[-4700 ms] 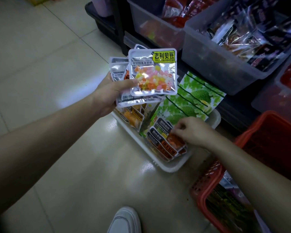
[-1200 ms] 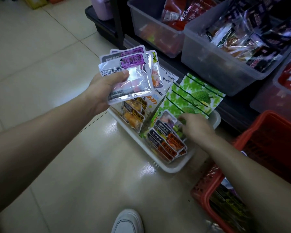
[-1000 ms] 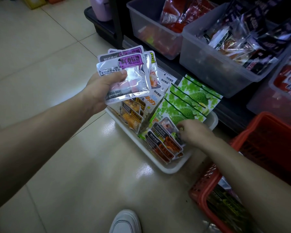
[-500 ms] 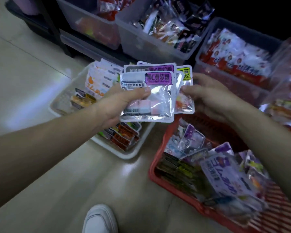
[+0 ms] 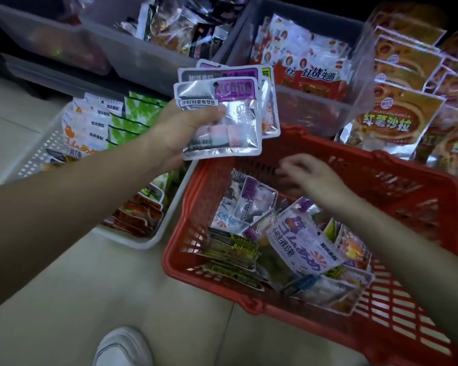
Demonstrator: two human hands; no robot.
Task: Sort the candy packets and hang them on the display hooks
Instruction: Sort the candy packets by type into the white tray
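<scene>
- Your left hand (image 5: pixel 175 129), raised over the back-left corner of the red basket (image 5: pixel 397 167), clamps a fan of candy packets (image 5: pixel 236 112): at least four, two with purple labels.
- Your right hand (image 5: pixel 306 174) hovers inside the basket, fingers spread, gripping nothing.
- Loose packets (image 5: pixel 299 241) fill the basket, too jumbled to count.
- One white tray (image 5: pixel 154 241) sits left of the basket, with three clear bins (image 5: pixel 143 59) behind.
</scene>
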